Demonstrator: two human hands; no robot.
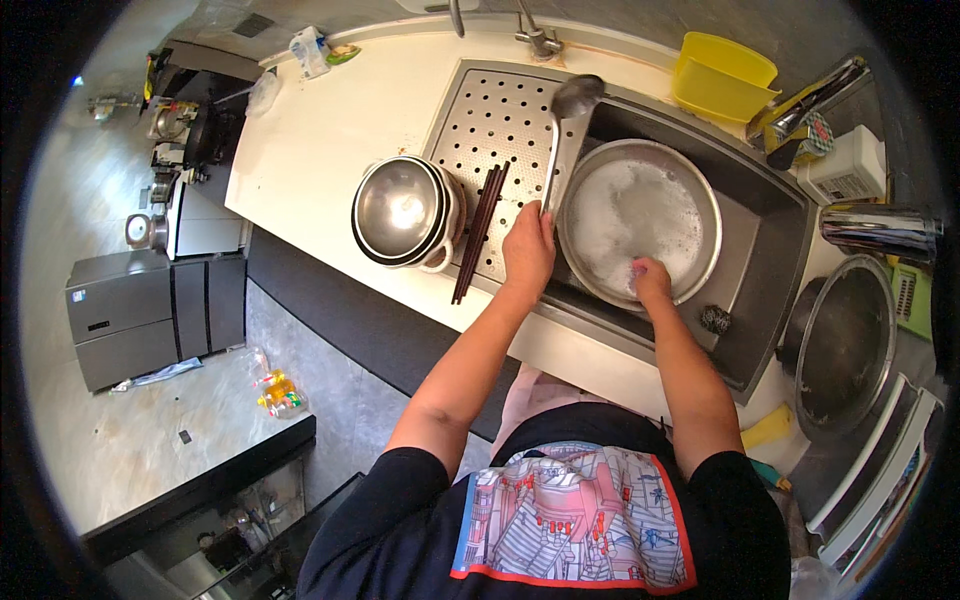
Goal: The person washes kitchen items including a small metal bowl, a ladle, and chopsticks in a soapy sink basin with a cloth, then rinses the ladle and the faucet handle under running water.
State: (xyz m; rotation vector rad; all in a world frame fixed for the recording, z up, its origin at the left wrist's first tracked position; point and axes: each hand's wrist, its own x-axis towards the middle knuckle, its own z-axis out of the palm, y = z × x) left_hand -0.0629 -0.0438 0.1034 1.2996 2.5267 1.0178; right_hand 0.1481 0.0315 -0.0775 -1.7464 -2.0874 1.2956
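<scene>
My left hand (530, 247) grips the handle of a metal ladle (577, 96), whose bowl lies over the back edge between the perforated drainboard (480, 112) and the sink. My right hand (651, 281) is at the near side of a round metal basin (712, 202) of foamy water, fingertips partly in the suds around something pinkish that I cannot make out. Left of my left hand, dark chopsticks (484, 229) lie across the drainboard's near edge. Stacked bowls (400, 208), a metal one on top, stand further left, with a light-coloured handle showing beneath.
The basin sits in a dark sink (757, 217) with a scouring ball (715, 319) at its near right. Behind are a faucet (538, 41) and a yellow container (720, 79). A white bottle (851, 166), a metal cylinder (881, 229) and a large dark pan (847, 345) stand at right.
</scene>
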